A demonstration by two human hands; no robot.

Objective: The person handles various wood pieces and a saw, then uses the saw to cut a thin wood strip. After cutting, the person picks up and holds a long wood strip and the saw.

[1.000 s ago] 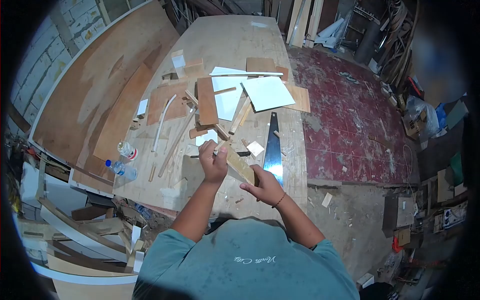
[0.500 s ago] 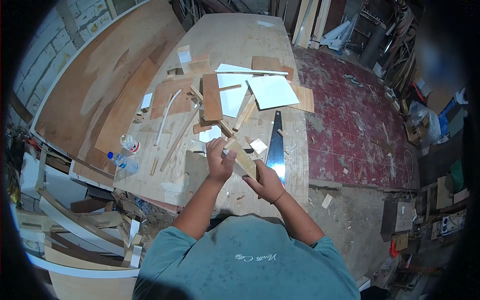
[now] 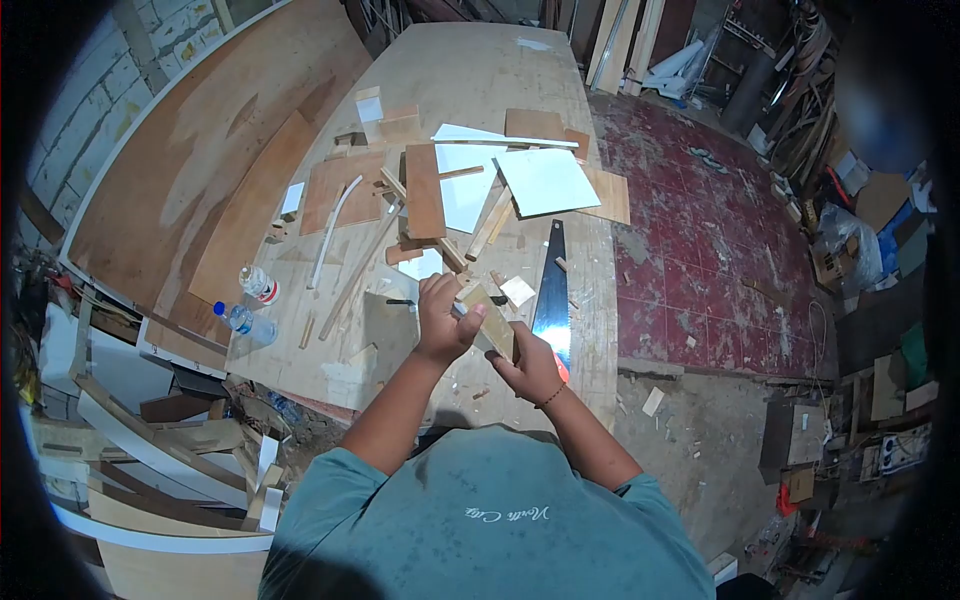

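Note:
Both hands hold one wooden block (image 3: pixel 492 325) above the near part of the worktable (image 3: pixel 400 350). My left hand (image 3: pixel 445 322) grips its upper left end, thumb on top. Around its lower right end my right hand (image 3: pixel 530 366) is closed. A handsaw (image 3: pixel 552 290) lies just right of the block, its handle end partly hidden near my right hand. Beside the block is a small pale wood piece (image 3: pixel 518 291). A dark slim object (image 3: pixel 399 302) lies left of my left hand.
White panels (image 3: pixel 547 182), a brown board (image 3: pixel 425 192) and several wood strips lie farther up the table. Two plastic bottles (image 3: pixel 250 325) are at the left edge. A large curved wooden panel (image 3: pixel 200 150) stands at left; red tiled floor (image 3: pixel 700 260) lies at right.
The block and my left hand have shifted slightly to the right. A little more of the red saw handle shows beside my right hand.

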